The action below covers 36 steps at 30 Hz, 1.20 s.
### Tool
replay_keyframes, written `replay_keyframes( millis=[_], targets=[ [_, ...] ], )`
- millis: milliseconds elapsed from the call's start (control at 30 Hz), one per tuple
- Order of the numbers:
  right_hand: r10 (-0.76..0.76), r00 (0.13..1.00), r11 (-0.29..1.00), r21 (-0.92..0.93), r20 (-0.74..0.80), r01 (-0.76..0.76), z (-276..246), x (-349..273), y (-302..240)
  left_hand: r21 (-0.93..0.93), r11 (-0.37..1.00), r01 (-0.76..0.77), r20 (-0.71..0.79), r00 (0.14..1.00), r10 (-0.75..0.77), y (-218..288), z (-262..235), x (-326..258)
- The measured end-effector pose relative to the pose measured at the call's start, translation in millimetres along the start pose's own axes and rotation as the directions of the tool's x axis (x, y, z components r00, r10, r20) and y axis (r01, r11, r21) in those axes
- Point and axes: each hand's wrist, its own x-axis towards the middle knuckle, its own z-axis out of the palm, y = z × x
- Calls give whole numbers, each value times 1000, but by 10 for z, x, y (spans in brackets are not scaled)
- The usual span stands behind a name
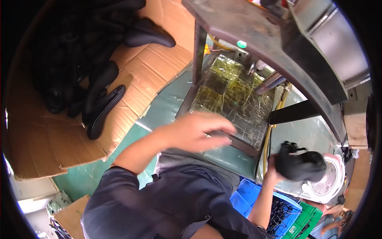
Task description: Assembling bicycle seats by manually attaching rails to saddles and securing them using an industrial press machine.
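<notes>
- Both hands work apart: the left hand (195, 131) hovers over the lap with fingers curled, seemingly pinching something small and dark, though blur hides whether it truly holds anything.
- Right hand (274, 167) is clamped on a black moulded part (300, 165), held low at the right beside a white fan (328, 181).
- Its long axis runs roughly left to right, the knobbly end toward the table (254, 32).
- Done well, this calls for a firm grip near the part's middle, wrist steady.
- Similar black parts (101, 107) lie piled on cardboard (47, 139); a blue crate (248, 195) sits below.
</notes>
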Motion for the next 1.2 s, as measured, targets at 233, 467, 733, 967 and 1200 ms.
replay_keyframes(
  millis=[233,467,733,967,1200],
  targets=[
    [399,906,915,127,-141,-384,-434,1432,-703,810,-28,586,-573,781,-248,-719,-1254,-1463],
    [298,954,895,-350,6,-277,-617,1385,-669,615,-313,724,-750,413,-517,-827,-1511,-1864],
    [280,867,-257,-903,-412,-346,-2552,-764,-457,-413,902,-125,-640,745,-190,-86,-1576,-1210],
    [589,692,-292,-908,-417,-299,-2423,-1935,-672,-781,117,-614,-624,758,-190,-787,-885,-889],
    [443,778,-320,-889,-446,-328,-2755,-1877,-297,-824,-99,-558,-536,824,-184,-814,-441,-495]
  ],
)
